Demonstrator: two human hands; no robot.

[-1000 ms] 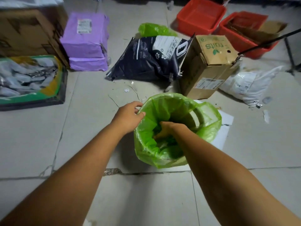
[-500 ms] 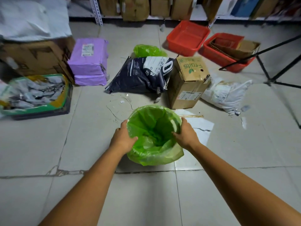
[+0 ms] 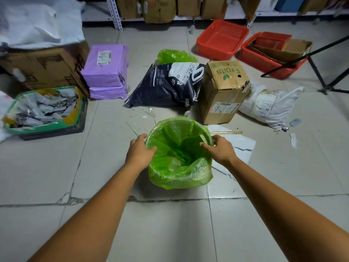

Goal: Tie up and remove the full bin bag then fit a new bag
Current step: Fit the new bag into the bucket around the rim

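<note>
A small round bin stands on the tiled floor, lined with a translucent green bag (image 3: 179, 174) whose edge is folded down over the rim. My left hand (image 3: 140, 151) grips the bag at the bin's left rim, thumb inside. My right hand (image 3: 220, 148) holds the bag at the right rim, fingers over the edge. A bit of the pale bin rim (image 3: 204, 138) shows at the right. A second green bag (image 3: 174, 56), bunched and full, lies on the floor behind the dark sack.
Behind the bin lie a dark pet-litter sack (image 3: 170, 84), a "Fruits" cardboard box (image 3: 224, 91) and a white parcel (image 3: 270, 105). Purple parcels (image 3: 106, 70) and a green-edged tray (image 3: 43, 110) sit left. Red baskets (image 3: 222, 39) and a black stand (image 3: 319, 72) are at the back right.
My right hand has come out of the bin's inside and now holds the right rim. The camera has risen and pulled back. Both hands sit at the rim sides.
</note>
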